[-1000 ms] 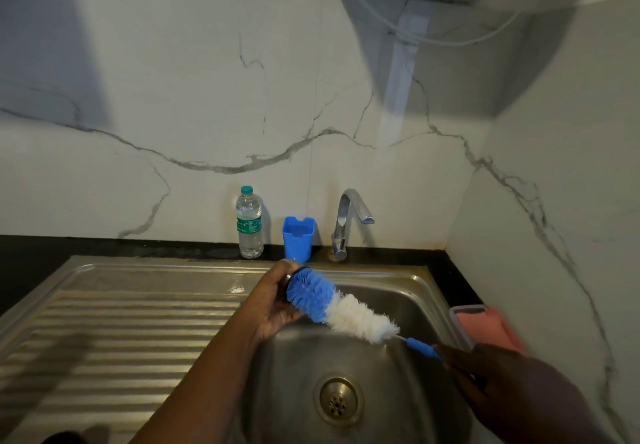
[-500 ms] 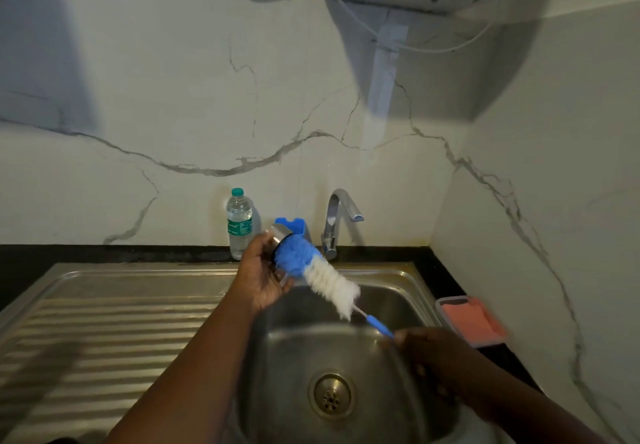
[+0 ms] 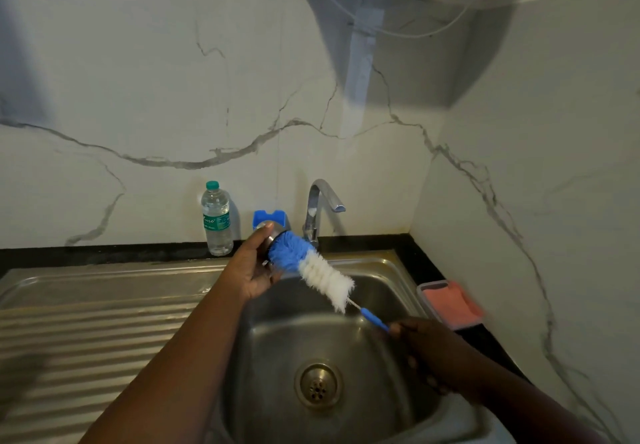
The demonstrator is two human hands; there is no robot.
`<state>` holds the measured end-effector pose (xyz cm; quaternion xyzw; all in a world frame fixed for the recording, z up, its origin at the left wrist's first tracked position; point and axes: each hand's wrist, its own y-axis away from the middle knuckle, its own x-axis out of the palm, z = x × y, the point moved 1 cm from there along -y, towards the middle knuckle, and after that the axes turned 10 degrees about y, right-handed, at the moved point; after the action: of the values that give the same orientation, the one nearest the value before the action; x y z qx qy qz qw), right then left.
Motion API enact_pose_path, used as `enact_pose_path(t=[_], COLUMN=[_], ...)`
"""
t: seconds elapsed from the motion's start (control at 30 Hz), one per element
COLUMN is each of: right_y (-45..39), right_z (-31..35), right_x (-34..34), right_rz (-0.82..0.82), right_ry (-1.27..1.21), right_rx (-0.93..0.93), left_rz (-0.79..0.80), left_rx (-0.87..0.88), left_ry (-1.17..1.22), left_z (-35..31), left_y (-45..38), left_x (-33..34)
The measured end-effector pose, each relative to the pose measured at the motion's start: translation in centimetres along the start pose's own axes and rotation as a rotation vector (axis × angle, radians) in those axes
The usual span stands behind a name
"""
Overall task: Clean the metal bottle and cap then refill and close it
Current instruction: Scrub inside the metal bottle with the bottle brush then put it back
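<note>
My left hand (image 3: 251, 267) grips a small round metal cap (image 3: 268, 234) above the back of the sink basin (image 3: 381, 308). A bottle brush (image 3: 311, 263) with a blue tip and white bristles pushes its blue end into the cap. My right hand (image 3: 429, 353) holds the brush by its blue handle over the right of the basin. The metal bottle is not in view.
A tap (image 3: 320, 204) stands behind the basin, with a blue holder (image 3: 270, 218) and a plastic water bottle (image 3: 216, 218) to its left. The ribbed drainboard (image 3: 86, 332) lies on the left. A tray with a pink cloth (image 3: 450, 301) sits on the right counter. The drain (image 3: 318, 383) is in the basin floor.
My left hand has lifted the cap up toward the tap, and the brush has followed with its blue end against the cap. The right hand moved up and inward with the handle.
</note>
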<state>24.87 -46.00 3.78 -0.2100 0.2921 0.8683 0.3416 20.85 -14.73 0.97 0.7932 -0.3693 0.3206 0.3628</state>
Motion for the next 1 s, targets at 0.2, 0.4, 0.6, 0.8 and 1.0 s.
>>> enact_pose_path(t=[0.2,0.4,0.6,0.8,1.0], right_y=[-1.2,-1.4,-0.6,-1.1,-0.5], right_z=[-1.9,-0.8,-0.8,-1.3,-1.0], right_x=[-0.7,-0.7,-1.4,-1.1,-2.1], right_rz=[-0.573,-0.043,-0.304,0.034,0.042], right_ry=[1.098,0.284,0.760,0.124,0.159], right_rx=[-0.464,-0.119,-0.250,-0.026,-0.008], left_rz=[-0.005,-0.032,-0.062,0.000,0.014], left_rx=[-0.082,0.030,-0.024,0.056,0.038], left_ry=[-0.040,-0.093,-0.109,-0.031,-0.106], left_z=[0.3,0.6,1.3,2.1,1.7], left_y=[-0.9,-1.0,-1.0,-0.2,0.5], left_x=[0.7,0.6,0.8,1.1,0.7])
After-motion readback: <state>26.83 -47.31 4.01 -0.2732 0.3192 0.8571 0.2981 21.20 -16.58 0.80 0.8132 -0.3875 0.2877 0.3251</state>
